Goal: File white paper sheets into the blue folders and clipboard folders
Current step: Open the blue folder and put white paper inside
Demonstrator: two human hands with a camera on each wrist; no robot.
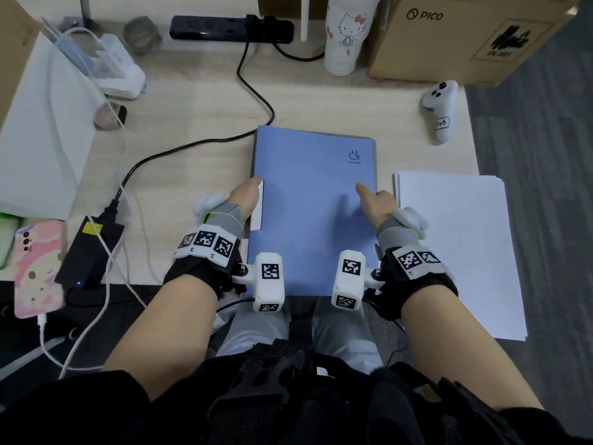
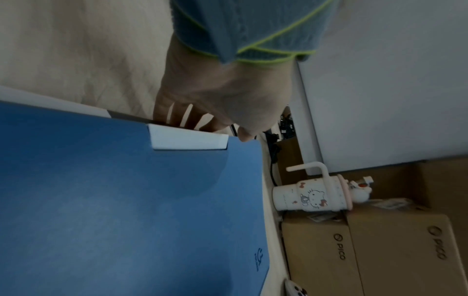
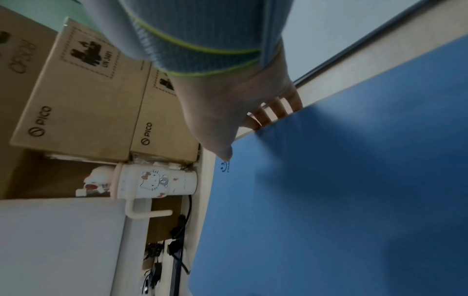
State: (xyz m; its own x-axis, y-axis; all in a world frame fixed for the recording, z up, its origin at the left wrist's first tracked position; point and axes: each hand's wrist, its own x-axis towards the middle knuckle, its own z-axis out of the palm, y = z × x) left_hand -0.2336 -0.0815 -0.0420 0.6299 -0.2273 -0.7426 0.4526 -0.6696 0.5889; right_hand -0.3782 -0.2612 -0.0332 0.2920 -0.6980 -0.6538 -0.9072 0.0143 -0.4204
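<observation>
A closed blue folder [image 1: 311, 203] lies lengthwise on the desk in front of me, its near end reaching past the desk's front edge. My left hand [image 1: 253, 187] pinches its left edge beside the white label [image 1: 257, 207], thumb on top and fingers tucked under. My right hand [image 1: 369, 192] holds the right edge the same way, thumb on the cover. The left wrist view shows the left hand's fingers [image 2: 177, 116] behind the folder [image 2: 113, 210]. The right wrist view shows the right hand's fingers [image 3: 278, 110] under the folder's edge [image 3: 354, 190]. A stack of white sheets [image 1: 455, 245] lies right of the folder.
A black cable [image 1: 256, 101] runs from the power strip [image 1: 231, 28] past the folder's far-left corner. A white controller [image 1: 441, 107], a Hello Kitty tumbler [image 1: 348, 33] and a PICO box [image 1: 465, 36] stand behind. A phone [image 1: 38, 268] and a black adapter [image 1: 90, 252] lie at the left.
</observation>
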